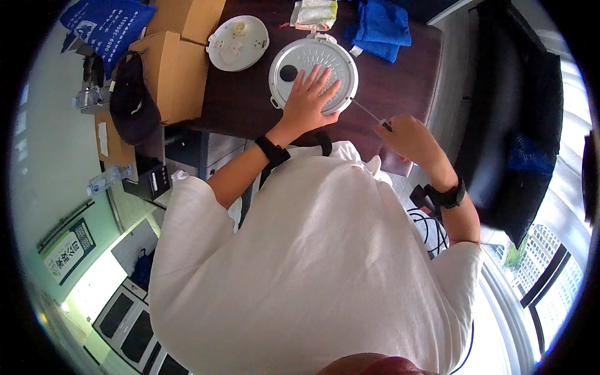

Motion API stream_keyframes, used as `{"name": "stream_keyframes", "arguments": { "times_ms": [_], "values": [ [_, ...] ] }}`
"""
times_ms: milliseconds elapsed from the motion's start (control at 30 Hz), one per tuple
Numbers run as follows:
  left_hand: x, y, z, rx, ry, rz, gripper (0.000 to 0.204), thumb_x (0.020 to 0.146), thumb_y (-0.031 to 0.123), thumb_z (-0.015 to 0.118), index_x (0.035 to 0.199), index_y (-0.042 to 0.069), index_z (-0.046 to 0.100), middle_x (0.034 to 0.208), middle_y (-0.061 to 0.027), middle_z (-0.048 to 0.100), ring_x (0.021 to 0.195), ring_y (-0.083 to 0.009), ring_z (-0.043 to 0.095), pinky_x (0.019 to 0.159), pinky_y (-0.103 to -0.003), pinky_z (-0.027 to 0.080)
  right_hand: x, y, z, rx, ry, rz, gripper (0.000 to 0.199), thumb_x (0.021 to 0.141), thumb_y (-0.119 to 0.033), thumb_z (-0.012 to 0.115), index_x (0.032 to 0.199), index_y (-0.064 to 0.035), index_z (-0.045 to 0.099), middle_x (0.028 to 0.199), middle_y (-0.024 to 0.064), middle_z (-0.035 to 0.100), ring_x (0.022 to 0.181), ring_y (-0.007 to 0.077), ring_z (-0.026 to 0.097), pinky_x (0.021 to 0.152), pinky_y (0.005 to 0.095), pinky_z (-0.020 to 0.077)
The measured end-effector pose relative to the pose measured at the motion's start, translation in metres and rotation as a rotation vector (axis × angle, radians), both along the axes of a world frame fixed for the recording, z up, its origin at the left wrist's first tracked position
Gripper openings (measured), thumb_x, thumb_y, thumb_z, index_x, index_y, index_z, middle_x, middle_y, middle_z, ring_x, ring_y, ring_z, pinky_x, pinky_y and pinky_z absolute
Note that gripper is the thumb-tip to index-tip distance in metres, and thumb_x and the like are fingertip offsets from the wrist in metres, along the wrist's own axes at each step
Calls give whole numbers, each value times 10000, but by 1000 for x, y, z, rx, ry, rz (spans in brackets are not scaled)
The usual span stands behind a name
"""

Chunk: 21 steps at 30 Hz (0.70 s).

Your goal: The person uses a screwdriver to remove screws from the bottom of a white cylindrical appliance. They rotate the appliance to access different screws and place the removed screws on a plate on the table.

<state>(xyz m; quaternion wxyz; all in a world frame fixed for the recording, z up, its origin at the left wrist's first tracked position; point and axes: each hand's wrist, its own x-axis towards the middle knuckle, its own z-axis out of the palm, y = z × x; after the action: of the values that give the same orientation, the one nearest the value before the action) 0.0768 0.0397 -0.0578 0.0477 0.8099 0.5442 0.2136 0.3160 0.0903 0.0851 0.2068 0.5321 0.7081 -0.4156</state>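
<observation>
A round grey metal disc with a pale rim and a black spot, like the inside of a cooker lid (284,58), lies on the dark table. My left hand (306,100) rests on it, fingers spread and palm down. To the right of it, my right hand (407,140) is closed round the handle of a screwdriver (369,111). The thin shaft slants up and left, and its tip reaches the lid's lower right rim. Whether the tip sits in a screw or a gap is too small to tell.
A white round dish-like part (253,47) with small pieces in it lies left of the lid. Behind are a folded pale cloth (315,14) and a blue cloth (380,31). Cardboard boxes (181,75) and a dark cap (134,103) stand left. A black sofa (494,137) is at right.
</observation>
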Motion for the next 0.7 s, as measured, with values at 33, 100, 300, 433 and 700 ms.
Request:
{"name": "stream_keyframes", "arguments": {
  "times_ms": [33,100,300,433,700],
  "values": [
    [0,0,0,-5,3,3,675,734,392,735,1346,171,555,1452,-154,450,1386,-366,370,1088,-586,315,0,0,-3,1,-1,-2,465,967,-362,503,762,14,684,560,142,633,479,257,655,513,374,534],
    [0,0,0,-9,5,5,675,734,390,734,1347,173,554,1450,-155,451,1386,-365,370,1087,-584,316,-1,0,-3,-2,10,-7,452,972,-365,522,785,14,683,578,143,640,463,249,648,471,363,522],
    [0,0,-1,2,4,2,672,732,388,733,1343,173,557,1448,-154,450,1382,-361,375,1085,-578,314,-5,0,2,-14,35,-19,469,972,-351,522,749,38,656,570,155,632,449,259,643,452,358,524],
    [0,0,-1,0,1,3,673,732,391,732,1343,172,556,1447,-149,450,1380,-360,375,1086,-578,312,-7,0,1,-64,27,-36,487,974,-349,518,741,60,644,562,162,626,452,268,648,429,356,520],
    [-2,0,-3,2,2,3,673,736,397,731,1345,174,554,1450,-147,448,1384,-361,370,1088,-583,312,-14,-2,11,-37,17,-3,485,979,-294,449,703,35,673,485,138,596,456,264,645,570,382,551]
  ]
}}
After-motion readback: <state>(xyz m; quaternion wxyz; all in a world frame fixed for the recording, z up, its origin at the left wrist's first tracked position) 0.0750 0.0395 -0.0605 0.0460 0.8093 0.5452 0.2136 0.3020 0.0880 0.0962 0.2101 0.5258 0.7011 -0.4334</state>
